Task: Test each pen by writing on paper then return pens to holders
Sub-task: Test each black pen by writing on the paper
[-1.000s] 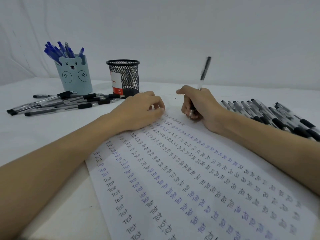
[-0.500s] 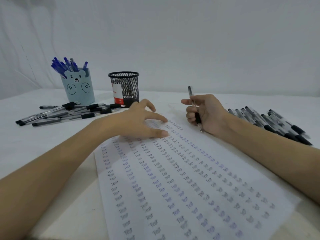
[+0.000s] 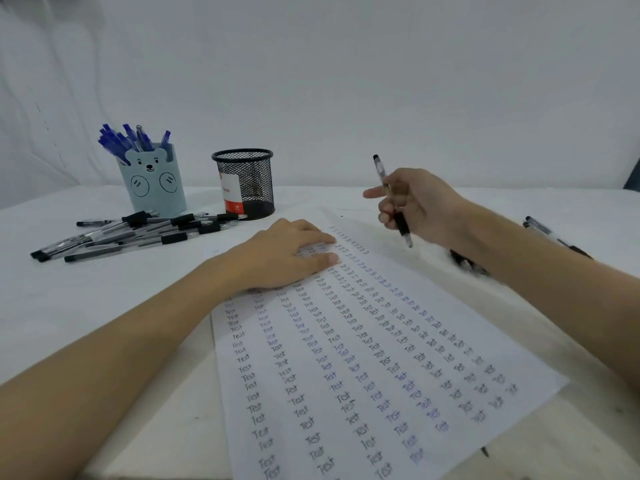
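Item one, your right hand (image 3: 415,206): the grip is curled round a black pen (image 3: 393,202), clear barrel, dark rubber sleeve, held clear of the sheet. Its long axis runs near-upright, clicker end far and up, tip near and slightly right.

Item two, your left hand (image 3: 291,254): fingers straight, pressed flat on the far end of the paper (image 3: 363,358), holding nothing.

Item three, the paper: thin white sheet, columns of small handwritten "Test" in black and blue, lying lengthwise from near to far on the surface (image 3: 104,306).

Item four, holders, both far and left of the grip. The mesh holder (image 3: 244,183) is black wire, cylindrical, with a red-and-white label; it is the nearer one. The bear holder (image 3: 150,181) is pale blue, smooth, and already stands full of blue pens (image 3: 128,140).

Item five, loose black pens (image 3: 131,233): a fanned heap left of the mesh holder; more show blurred behind your right forearm.

Judgement: the held pen's return lies leftward, across your left hand.
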### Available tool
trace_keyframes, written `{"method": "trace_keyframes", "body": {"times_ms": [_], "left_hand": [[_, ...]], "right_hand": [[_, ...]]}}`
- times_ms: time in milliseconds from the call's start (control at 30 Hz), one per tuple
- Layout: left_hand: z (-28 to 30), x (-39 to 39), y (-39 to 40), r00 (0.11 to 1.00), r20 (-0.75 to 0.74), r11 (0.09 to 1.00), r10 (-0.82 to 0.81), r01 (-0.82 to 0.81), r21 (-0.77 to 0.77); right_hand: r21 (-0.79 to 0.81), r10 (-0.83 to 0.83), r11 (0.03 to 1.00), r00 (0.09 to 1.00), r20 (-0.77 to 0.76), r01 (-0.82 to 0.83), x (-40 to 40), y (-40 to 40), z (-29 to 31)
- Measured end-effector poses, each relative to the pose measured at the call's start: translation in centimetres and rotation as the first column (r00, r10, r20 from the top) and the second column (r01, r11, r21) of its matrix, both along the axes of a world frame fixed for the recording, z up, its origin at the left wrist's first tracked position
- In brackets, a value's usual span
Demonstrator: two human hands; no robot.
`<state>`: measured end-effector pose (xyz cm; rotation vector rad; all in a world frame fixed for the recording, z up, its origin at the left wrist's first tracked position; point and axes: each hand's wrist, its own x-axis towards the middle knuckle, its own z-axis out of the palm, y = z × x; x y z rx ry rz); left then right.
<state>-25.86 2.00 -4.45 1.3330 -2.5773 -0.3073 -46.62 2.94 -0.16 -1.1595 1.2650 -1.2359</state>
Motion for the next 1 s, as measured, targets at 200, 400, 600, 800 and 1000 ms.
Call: {"method": "trace_keyframes", "body": {"times_ms": [200, 400, 600, 800, 1000], "left_hand": [[-0.3, -0.2, 0.3, 0.999, -0.023, 0.999, -0.024, 0.023, -0.038], [-0.7, -0.6, 0.4, 0.998, -0.021, 0.995, -0.063, 0.061, -0.073], [-0.8, -0.7, 0.8, 0.995, -0.071, 0.995, -0.070, 0.064, -0.081], [-0.9, -0.6, 0.6, 0.994, -0.082, 0.995, -0.071, 0.064, -0.080], [0.0, 0.2, 0.8, 0.987, -0.125, 0.988, -0.100, 0.083, -0.132]], "right_hand": [[-0.164, -0.215, 0.976, 0.792, -0.571, 0.146, -4.5, 1.5, 1.9], [-0.120, -0.264, 0.953, 0.570, -0.778, 0.277, -8.8, 2.9, 1.5], [-0.174, -0.267, 0.941, 0.321, -0.909, 0.291, -9.5, 3.0, 0.2], [-0.214, -0.304, 0.925, 0.276, -0.912, 0.313, -9.1, 3.2, 0.2], [-0.356, -0.398, 0.910, 0.209, -0.893, 0.212, -6.3, 2.6, 2.8]]}}
